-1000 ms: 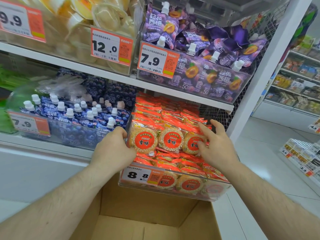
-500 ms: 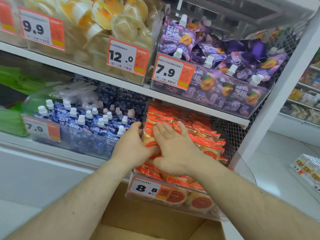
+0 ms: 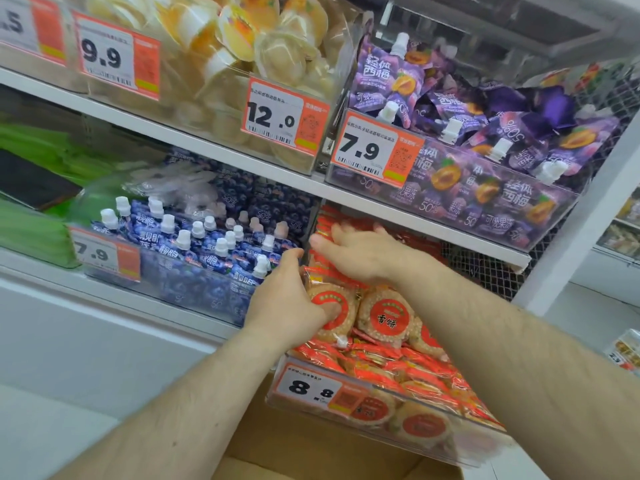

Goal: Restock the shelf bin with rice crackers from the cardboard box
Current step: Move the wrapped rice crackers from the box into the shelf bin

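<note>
Two hands in bin (image 3: 381, 426): L hand (image 3: 289, 299) grips cracker pack (image 3: 334, 311), R hand (image 3: 360, 252) fingers open.

Two hands (image 3: 287, 299) in there, five price tags (image 3: 375, 150) up, one cardboard box (image 3: 322, 448) — rice cracker packs (image 3: 386, 315) too piled to count.
</note>
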Demonstrator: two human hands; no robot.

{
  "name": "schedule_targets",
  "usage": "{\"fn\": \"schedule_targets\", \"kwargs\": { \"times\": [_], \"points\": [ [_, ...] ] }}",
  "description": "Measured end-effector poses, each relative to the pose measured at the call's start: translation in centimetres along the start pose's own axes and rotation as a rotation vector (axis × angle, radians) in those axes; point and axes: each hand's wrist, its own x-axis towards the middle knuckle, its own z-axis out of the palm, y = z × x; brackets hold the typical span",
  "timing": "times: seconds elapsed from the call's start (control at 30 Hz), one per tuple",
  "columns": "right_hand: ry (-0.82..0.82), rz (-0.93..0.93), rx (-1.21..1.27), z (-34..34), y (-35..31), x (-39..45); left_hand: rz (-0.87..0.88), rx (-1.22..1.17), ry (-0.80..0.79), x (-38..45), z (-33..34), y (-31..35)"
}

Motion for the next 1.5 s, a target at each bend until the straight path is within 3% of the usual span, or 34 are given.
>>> {"fn": "schedule_targets", "kwargs": {
  "times": [0.3,0.4,0.47,0.63,0.7,0.8,0.93,1.0,1.07,1.17,1.3,1.5],
  "points": [
    [-0.117,0.023,0.183,-0.9,-0.2,1.3,0.024,-0.030,-0.016,-0.1,-0.3,0.1],
    [0.073,-0.013,0.249,-2.1,1.3,-1.5,0.042,-0.061,-0.027,-0.1,-0.4,0.1],
    [0.237,-0.026,0.119,-1.6,2.8,-4.9,0.058,-0.049,-0.038,-0.2,-0.4,0.0],
    [0.273,-0.026,-0.248,3.2,6.5,-9.8,0.123,0.138,-0.042,-0.3,-0.1,0.7],
    [0.375,-0.063,-0.323,4.5,7.1,-9.4,0.137,0.193,-0.056,-0.5,0.2,1.1],
    [0.523,-0.129,-0.271,5.9,7.6,-8.1,0.146,0.261,-0.088,-0.7,0.4,1.8],
    [0.555,-0.116,-0.195,7.6,7.1,-7.6,0.067,0.329,-0.153,-0.1,0.0,3.7],
    [0.561,-0.096,-0.180,8.1,7.1,-7.7,0.062,0.467,-0.138,0.1,0.3,4.7],
    [0.582,-0.086,-0.193,8.2,7.1,-7.6,0.180,0.718,-0.093,0.5,1.1,5.7],
    [0.505,-0.093,-0.126,7.1,7.0,-7.8,0.356,0.925,-0.135,1.6,2.7,6.8],
    [0.466,-0.021,0.163,3.5,7.9,-6.7,0.327,0.940,-0.199,3.2,3.5,6.6],
    [0.075,0.081,0.051,3.4,7.0,-4.0,0.312,0.865,-0.149,3.4,3.9,6.0]
  ]
}}
